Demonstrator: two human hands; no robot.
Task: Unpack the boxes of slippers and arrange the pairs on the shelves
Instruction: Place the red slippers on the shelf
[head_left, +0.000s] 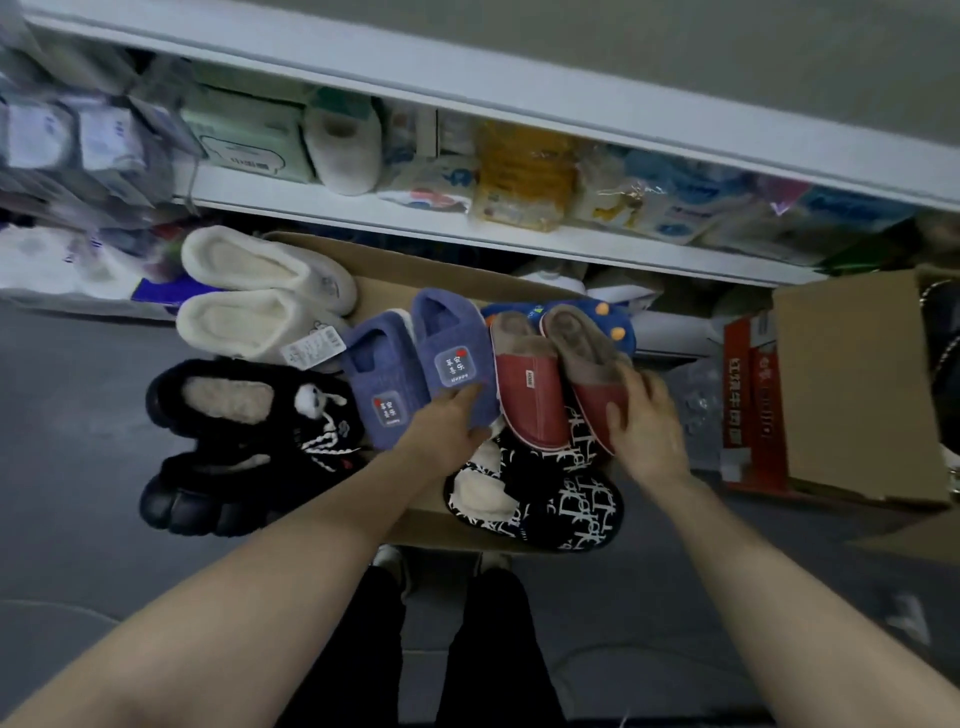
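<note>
Midway along the cardboard box (395, 291) a blue slipper (452, 353) is pinched at the toe by the left grip (449, 423), a red slipper (587, 374) nearer its right edge by the right grip (647, 421); both are judged light, soft, best held at the sole.

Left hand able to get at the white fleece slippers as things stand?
Likely not yet: the left hand grips a blue slipper. The white fleece slippers lie uncovered beyond the second blue slipper, so once it lets go the way looks open.
</note>
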